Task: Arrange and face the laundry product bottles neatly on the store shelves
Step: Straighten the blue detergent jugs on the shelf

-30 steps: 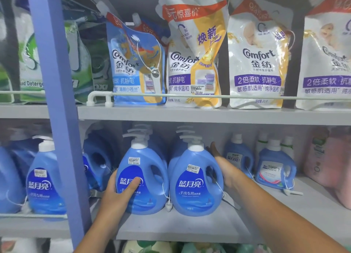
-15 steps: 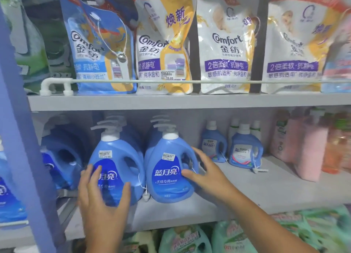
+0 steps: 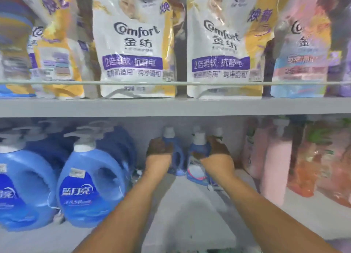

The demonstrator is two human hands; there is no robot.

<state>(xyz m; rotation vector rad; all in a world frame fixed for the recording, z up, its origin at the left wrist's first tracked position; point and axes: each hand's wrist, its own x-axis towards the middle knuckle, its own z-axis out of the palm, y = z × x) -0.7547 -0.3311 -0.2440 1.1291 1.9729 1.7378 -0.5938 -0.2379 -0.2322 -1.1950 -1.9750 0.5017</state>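
Two small blue detergent bottles with white caps stand deep on the lower shelf (image 3: 190, 211). My left hand (image 3: 159, 152) holds the left small bottle (image 3: 175, 156) from its left side. My right hand (image 3: 218, 153) holds the right small bottle (image 3: 197, 160) from its right side. Shadow and blur hide the fingertips of both hands. Two large blue pump bottles (image 3: 91, 188) (image 3: 22, 194) stand at the shelf front on the left, labels facing out.
Pink bottles (image 3: 275, 167) and an orange pouch (image 3: 311, 169) stand at the right of the lower shelf. On the upper shelf (image 3: 171, 106), Comfort refill pouches (image 3: 134, 44) (image 3: 222, 44) lean behind a thin rail (image 3: 171, 83). More blue bottles stand behind the large ones.
Both hands left the two large blue pump bottles and reached right and deeper, onto the two small blue bottles at the back. The view shifted right and closer.
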